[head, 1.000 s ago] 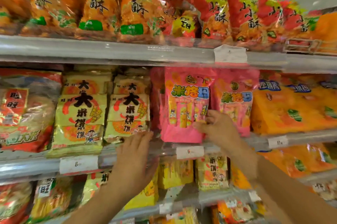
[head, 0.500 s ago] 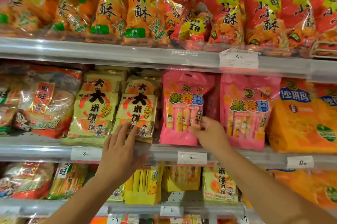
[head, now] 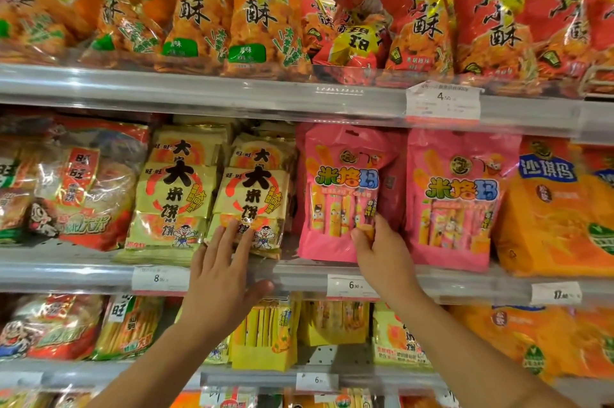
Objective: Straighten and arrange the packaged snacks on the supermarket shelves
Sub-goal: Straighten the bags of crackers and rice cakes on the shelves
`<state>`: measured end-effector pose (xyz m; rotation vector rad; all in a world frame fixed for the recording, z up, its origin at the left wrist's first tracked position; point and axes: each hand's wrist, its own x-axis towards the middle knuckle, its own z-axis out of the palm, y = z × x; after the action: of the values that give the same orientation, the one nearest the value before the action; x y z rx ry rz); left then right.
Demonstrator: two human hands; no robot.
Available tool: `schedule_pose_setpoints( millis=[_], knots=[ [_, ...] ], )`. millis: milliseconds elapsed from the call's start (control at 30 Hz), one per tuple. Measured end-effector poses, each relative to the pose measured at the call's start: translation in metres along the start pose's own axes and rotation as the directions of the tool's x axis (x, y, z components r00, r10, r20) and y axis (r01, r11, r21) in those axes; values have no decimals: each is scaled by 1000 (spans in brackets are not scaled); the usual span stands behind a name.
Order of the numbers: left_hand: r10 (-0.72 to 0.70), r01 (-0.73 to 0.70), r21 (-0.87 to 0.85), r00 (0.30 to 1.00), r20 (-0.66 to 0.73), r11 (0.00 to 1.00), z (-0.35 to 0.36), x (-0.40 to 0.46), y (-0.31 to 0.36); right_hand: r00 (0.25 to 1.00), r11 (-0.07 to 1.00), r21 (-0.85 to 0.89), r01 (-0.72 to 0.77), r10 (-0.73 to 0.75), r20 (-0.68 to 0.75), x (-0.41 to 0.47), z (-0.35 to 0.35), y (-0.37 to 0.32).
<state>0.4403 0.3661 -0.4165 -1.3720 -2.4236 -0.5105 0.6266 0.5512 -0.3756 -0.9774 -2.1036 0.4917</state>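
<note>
My right hand (head: 380, 249) pinches the lower right edge of a pink snack bag (head: 335, 195) that stands upright on the middle shelf (head: 299, 271). A second pink bag (head: 460, 198) stands just right of it. My left hand (head: 221, 278) is spread flat, fingers apart, with its fingertips on the bottom of a yellow rice cracker pack (head: 254, 205). Another yellow rice cracker pack (head: 172, 205) leans beside it on the left. The thumb of my left hand rests over the shelf's front rail.
Orange and red snack bags (head: 265, 9) crowd the top shelf (head: 199, 88). Orange bags (head: 558, 208) stand at the right of the middle shelf, clear red-printed bags (head: 83, 185) at its left. Price tags (head: 349, 284) line the rails. Yellow packs (head: 265, 338) fill the lower shelf.
My left hand has risen from below the shelf rail onto the yellow rice cracker pack. My right hand has stayed on the pink bag. The view has shifted left and closer.
</note>
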Motion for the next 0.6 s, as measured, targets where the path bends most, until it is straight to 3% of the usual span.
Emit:
schedule_pose_setpoints(
  millis=[167, 233, 333, 433, 600],
  knots=[
    [2, -2, 13, 1000, 0, 1000, -4, 0, 0, 1000, 999, 34, -15, 15, -10, -5, -2, 0],
    [2, -2, 16, 1000, -6, 1000, -5, -2, 2, 997, 1000, -14, 19, -21, -78, -16, -3, -1],
    [19, -20, -24, 998, -55, 1000, -8, -7, 5, 963, 955, -157, 251, -263, -64, -38, -1, -8],
    [36, -35, 23, 998, -52, 999, -10, -24, -3, 887, 877, -131, 462, -458, 62, -52, 9, -26],
    [-53, 51, 97, 998, 23, 994, -14, -64, -40, 793, 808, -12, 589, -575, 202, -59, 42, -69]
  ],
)
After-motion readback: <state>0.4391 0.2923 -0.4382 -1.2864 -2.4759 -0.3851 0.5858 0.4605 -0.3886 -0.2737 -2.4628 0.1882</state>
